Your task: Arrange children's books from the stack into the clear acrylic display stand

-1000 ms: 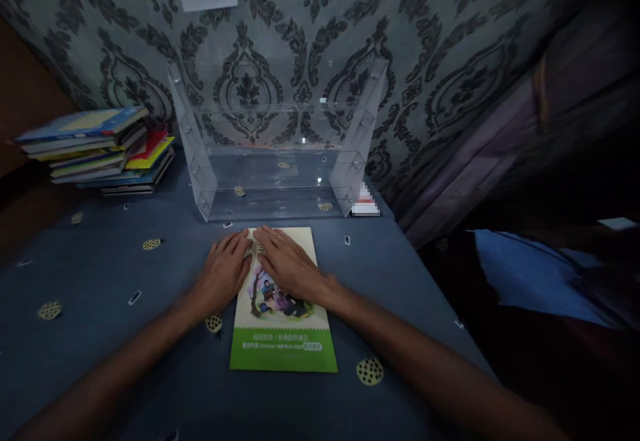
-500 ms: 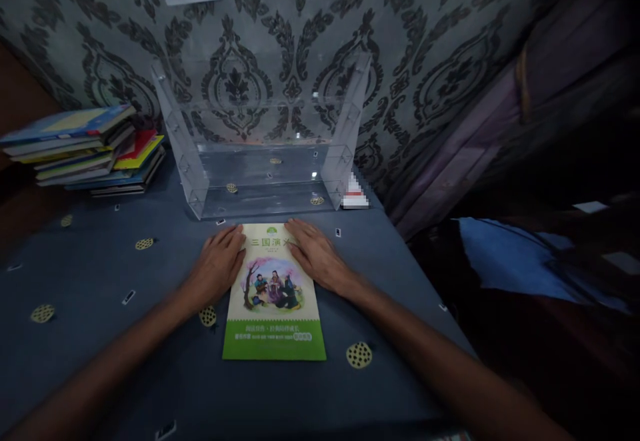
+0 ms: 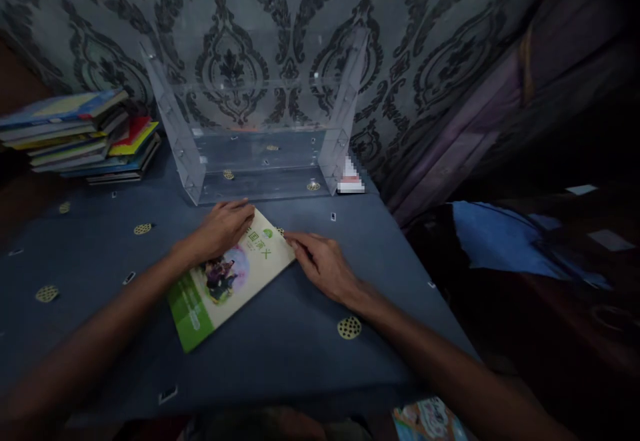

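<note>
A paperback book [image 3: 264,269] with a cream and green cover lies slantwise on the cloth-covered table, its top end pointing to the upper right. Green Chinese characters and a round painted picture show on its front. My left hand [image 3: 220,229] lies across its upper left edge, fingers closed over that side and hiding part of the cover. At the top right corner, my right hand [image 3: 327,266] holds the book between thumb and index finger. Beyond both hands stands a clear acrylic book rack [image 3: 186,154] with stepped sides.
Several books [image 3: 83,137] are piled at the table's back left. A small white pixelated object [image 3: 351,179] stands by the rack's right side. Patterned wallpaper [image 3: 235,67] rises behind, and a purple curtain [image 3: 465,141] hangs to the right. Another colourful cover [image 3: 430,419] shows below the table's front edge.
The book has turned clockwise from upright to slanted, its green end swinging left. My right hand now pinches the top corner, and my left hand reaches further over the cover.
</note>
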`<state>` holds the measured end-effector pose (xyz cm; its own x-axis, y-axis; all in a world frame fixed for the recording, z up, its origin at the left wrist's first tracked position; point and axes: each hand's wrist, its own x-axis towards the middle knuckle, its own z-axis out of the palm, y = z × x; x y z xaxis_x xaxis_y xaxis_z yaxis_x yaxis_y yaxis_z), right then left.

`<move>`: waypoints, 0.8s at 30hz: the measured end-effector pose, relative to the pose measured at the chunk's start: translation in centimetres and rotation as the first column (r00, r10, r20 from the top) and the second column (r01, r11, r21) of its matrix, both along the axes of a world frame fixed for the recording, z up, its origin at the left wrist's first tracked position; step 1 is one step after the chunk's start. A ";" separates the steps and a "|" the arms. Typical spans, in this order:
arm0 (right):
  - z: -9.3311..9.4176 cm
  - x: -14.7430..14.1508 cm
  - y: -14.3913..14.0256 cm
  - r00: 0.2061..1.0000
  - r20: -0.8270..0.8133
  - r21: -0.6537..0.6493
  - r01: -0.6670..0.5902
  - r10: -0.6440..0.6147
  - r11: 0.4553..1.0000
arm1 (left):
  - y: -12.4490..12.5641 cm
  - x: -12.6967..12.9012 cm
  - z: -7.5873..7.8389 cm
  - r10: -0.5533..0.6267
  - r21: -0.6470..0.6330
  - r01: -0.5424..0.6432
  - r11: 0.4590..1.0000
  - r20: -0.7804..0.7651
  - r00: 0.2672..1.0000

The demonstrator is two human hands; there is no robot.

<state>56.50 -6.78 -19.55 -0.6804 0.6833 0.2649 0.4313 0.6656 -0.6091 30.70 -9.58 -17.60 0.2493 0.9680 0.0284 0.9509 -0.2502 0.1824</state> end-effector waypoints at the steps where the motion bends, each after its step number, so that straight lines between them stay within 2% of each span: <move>1: -0.2 0.1 -0.1 0.999 -0.034 -0.005 -0.014 0.014 1.000 | -0.1 0.3 0.0 0.010 -0.005 -0.010 1.000 -0.002 1.000; 6: -0.7 0.4 0.4 0.988 -0.139 -0.054 -0.075 0.067 0.996 | -2.3 2.5 -0.6 0.027 0.044 -0.025 0.999 -0.062 0.998; 12: 0.2 0.9 1.0 0.975 -0.205 -0.182 -0.123 0.085 0.976 | -5.4 6.1 -0.4 -0.049 0.118 0.072 0.990 -0.186 0.981; 16: 0.8 1.2 1.0 0.974 -0.215 -0.217 -0.119 0.071 0.969 | -6.0 7.5 -0.2 -0.041 0.207 0.093 0.974 -0.243 0.969; 21: 0.9 1.3 1.2 0.968 -0.226 -0.202 -0.156 0.109 0.967 | -6.4 8.3 0.0 -0.062 0.284 0.166 0.944 -0.343 0.937; 24: 1.0 1.4 1.4 0.973 -0.205 -0.237 -0.159 0.111 0.959 | -6.6 8.7 0.0 -0.058 0.316 0.188 0.930 -0.378 0.924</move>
